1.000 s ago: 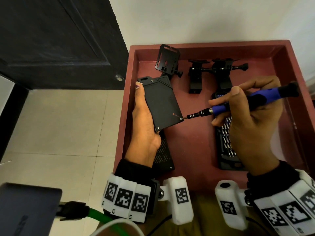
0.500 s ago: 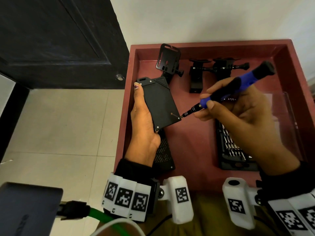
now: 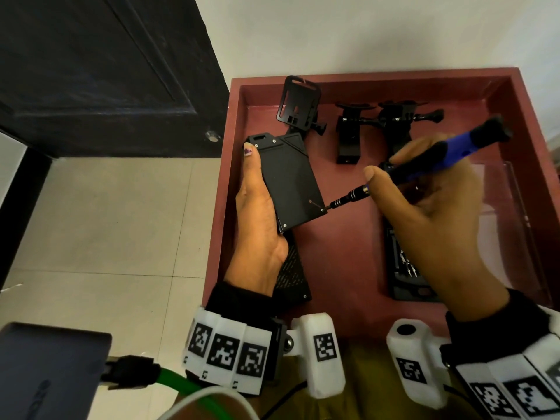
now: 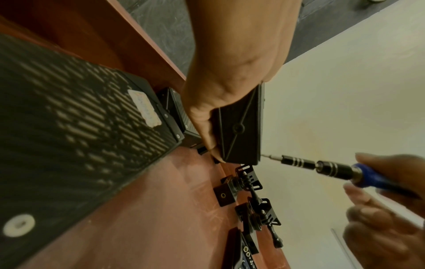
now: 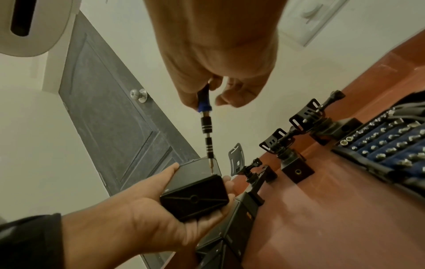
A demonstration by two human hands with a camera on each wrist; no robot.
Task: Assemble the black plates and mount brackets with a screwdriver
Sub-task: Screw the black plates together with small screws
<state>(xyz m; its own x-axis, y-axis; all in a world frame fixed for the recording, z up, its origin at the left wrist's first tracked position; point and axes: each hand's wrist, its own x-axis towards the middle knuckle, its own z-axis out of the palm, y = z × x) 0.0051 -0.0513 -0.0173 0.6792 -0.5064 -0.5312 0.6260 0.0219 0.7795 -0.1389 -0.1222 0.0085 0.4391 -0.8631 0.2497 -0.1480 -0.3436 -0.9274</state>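
My left hand (image 3: 260,225) grips a black plate box (image 3: 289,180) above the red tray (image 3: 378,80), thumb along its left edge; the same box (image 4: 239,127) (image 5: 195,193) appears in both wrist views. My right hand (image 3: 424,207) holds a blue-and-black screwdriver (image 3: 436,159), whose tip touches the screw at the box's near right corner (image 3: 323,210). The screwdriver (image 4: 322,167) (image 5: 207,125) meets the box edge in both wrist views. A second, perforated black plate (image 3: 291,274) lies in the tray under my left hand. Three black mount brackets (image 3: 300,104) (image 3: 351,131) (image 3: 400,116) stand at the tray's back.
A black bit case (image 3: 406,268) with several bits lies in the tray under my right hand, its clear lid (image 3: 509,207) to the right. A dark door (image 3: 106,71) and tiled floor (image 3: 106,222) lie left of the tray. A dark device (image 3: 45,368) with a green cable sits near left.
My right hand swung the screwdriver handle up and back, then shifted slightly right; the tip stays at the box's near right corner screw. The left hand keeps holding the box still.
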